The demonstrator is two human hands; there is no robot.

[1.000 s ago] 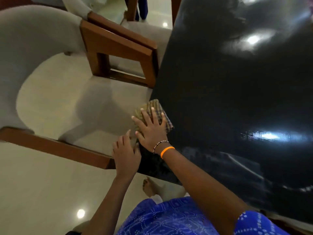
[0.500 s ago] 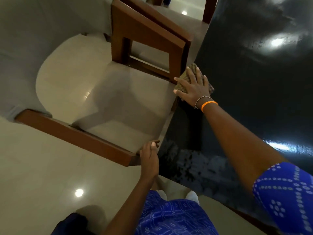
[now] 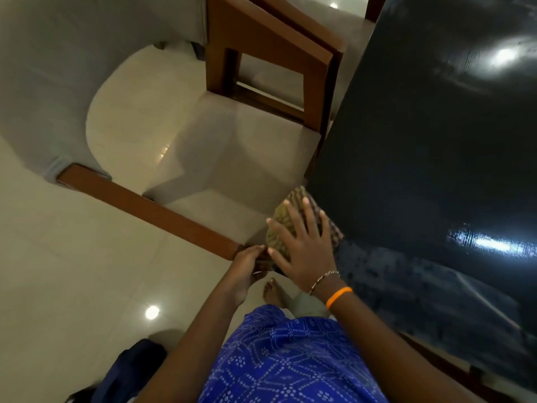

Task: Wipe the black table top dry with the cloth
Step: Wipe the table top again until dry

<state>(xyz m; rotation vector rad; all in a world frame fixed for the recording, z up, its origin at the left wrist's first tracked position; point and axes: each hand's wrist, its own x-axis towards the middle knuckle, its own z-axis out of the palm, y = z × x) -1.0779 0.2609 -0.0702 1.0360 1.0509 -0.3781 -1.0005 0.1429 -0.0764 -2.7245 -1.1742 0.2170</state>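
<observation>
Right hand (image 3: 305, 245), fingers spread flat, presses the folded cloth (image 3: 286, 219) onto the left edge of the black table top (image 3: 421, 146) at centre frame; the left hand (image 3: 247, 263), fingers curled, grips that edge just beside it. Damp mottling at lower right suggests long, overlapping, firmly pressed strokes would dry it best.

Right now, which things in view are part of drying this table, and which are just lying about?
Part of the job:
- glossy black table top
- folded brown checked cloth, at the table's left edge
- right hand, pressing flat on the cloth
- left hand, at the table's corner

Just lying about:
- wooden armchair with grey cushions
- dark blue bag on the floor
</observation>
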